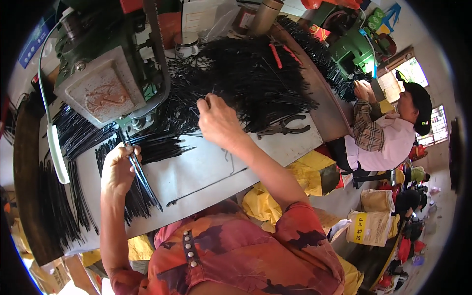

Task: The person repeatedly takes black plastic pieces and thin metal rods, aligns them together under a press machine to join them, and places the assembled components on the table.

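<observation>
My left hand (119, 167) is closed around a few thin black rods (142, 179), their upper ends pointing into the base of a green press machine (105, 78). My right hand (216, 120) reaches forward into a big heap of black rods (250, 73) on the grey metal table (206, 167), fingertips pinching at the heap's near edge. Whether a rod is actually gripped there is hard to tell. More cut black rods (157, 145) lie between my hands.
Pliers (285, 129) lie right of my right hand. A white mug (187, 45) and a metal flask (264, 17) stand behind the heap. Another person in a checked sleeve (373, 132) works at a second green machine (356, 49) on the right. Yellow bags (314, 177) lie below.
</observation>
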